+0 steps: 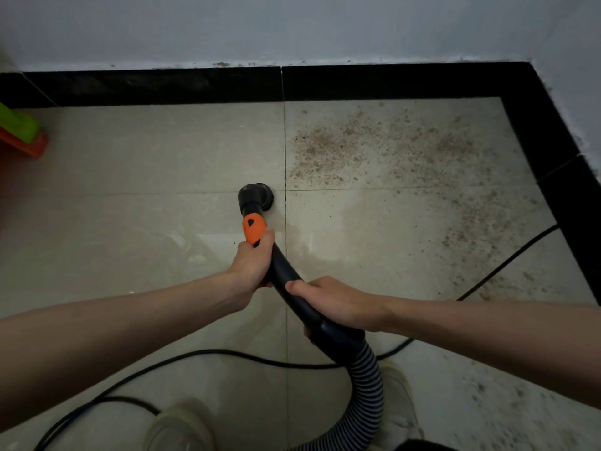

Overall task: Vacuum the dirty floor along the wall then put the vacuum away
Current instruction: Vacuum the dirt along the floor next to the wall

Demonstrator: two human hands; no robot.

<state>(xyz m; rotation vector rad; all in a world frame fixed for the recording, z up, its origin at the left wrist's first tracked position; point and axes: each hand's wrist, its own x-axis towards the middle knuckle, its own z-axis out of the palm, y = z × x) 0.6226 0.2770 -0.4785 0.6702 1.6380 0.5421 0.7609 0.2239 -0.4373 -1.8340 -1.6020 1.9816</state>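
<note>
A black vacuum wand with an orange collar ends in a round black brush nozzle resting on the pale tiled floor near a tile joint. My left hand grips the wand just below the orange collar. My right hand holds the curved black handle lower down, fingers wrapped around it. The ribbed grey hose runs from the handle down past my feet. Brown dirt is scattered over the tiles to the right of the nozzle, toward the corner.
A black skirting runs along the far wall and turns down the right side. A black power cord crosses the floor behind the hose and loops at the lower left. A green and orange object sits at the left edge. My shoes show below.
</note>
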